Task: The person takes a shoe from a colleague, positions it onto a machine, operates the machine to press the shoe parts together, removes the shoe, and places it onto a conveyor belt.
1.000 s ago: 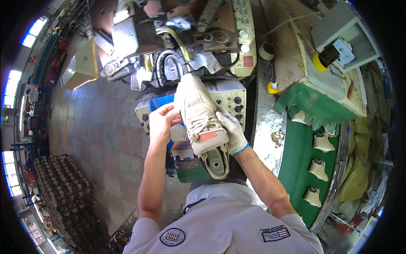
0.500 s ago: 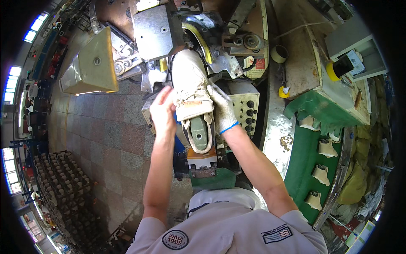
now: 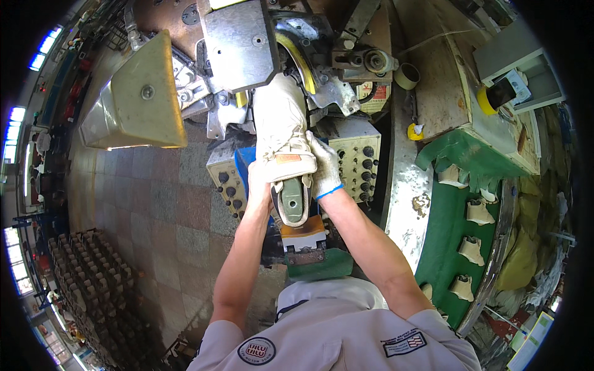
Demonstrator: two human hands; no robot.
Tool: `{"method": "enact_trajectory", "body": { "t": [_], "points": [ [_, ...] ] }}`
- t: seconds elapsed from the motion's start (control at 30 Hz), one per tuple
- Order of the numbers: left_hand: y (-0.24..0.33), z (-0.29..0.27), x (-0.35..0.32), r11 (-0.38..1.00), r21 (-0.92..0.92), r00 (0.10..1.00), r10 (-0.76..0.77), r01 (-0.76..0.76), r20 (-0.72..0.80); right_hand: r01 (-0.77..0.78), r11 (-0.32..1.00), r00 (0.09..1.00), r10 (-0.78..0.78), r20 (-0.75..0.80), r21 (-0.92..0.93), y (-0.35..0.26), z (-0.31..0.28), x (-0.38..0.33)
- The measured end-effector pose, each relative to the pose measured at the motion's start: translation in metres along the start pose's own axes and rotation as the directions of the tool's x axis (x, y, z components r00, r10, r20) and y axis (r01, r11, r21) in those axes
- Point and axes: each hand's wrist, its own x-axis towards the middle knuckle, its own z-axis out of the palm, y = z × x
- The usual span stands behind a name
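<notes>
A cream shoe upper (image 3: 281,117) with laces is stretched over a green last (image 3: 291,199), its toe end up against the metal head of a machine (image 3: 242,46). My bare left hand (image 3: 258,182) grips the left side of the shoe near the ankle opening; its fingers are mostly hidden behind the upper. On the opposite side, my right hand (image 3: 323,166), in a white knit glove with a blue cuff, is closed along the shoe's edge. Under the heel end sits an orange-brown machine rest (image 3: 303,229).
Control boxes with black knobs (image 3: 362,164) flank the shoe. A pale angular lamp-like cover (image 3: 133,99) juts out at left. On the right, a green conveyor (image 3: 433,260) carries several cream uppers (image 3: 471,249). A rack of shoe parts (image 3: 90,278) stands at lower left. A tape roll (image 3: 407,77) lies right of the machine.
My left hand, which was raised beside the shoe with fingers loose, has come down and closed on its side. My right hand stays on the shoe. The whole view has shifted slightly.
</notes>
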Motion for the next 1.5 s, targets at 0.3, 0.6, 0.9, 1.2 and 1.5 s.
{"method": "enact_trajectory", "body": {
  "t": [0.3, 0.6, 0.9, 1.2, 1.5],
  "points": [
    [-0.018, -0.005, 0.007, 0.998, 0.012, 0.998, 0.066, -0.066, 0.008, 0.074, 0.986, 0.995, -0.083, -0.056, -0.151, 0.001, -0.009, 0.008],
    [-0.059, -0.069, -0.027, 0.940, 0.337, 0.961, 0.140, -0.054, -0.237, 0.246, 0.919, 0.951, -0.290, -0.104, -0.307, -0.018, -0.057, -0.031],
    [-0.306, -0.197, -0.121, 0.844, 0.488, 0.901, 0.014, 0.221, -0.433, 0.181, 0.902, 0.909, -0.306, -0.284, -0.393, -0.070, -0.178, -0.160],
    [-0.225, -0.131, -0.113, 0.565, 0.779, 0.846, 0.247, 0.270, -0.472, 0.207, 0.878, 0.942, -0.298, -0.154, -0.432, -0.075, -0.159, -0.177],
    [0.010, -0.152, -0.215, 0.868, 0.488, 0.987, -0.011, 0.088, -0.160, 0.115, 0.877, 0.976, -0.187, -0.111, -0.467, -0.081, -0.109, -0.215]
  ]
}}
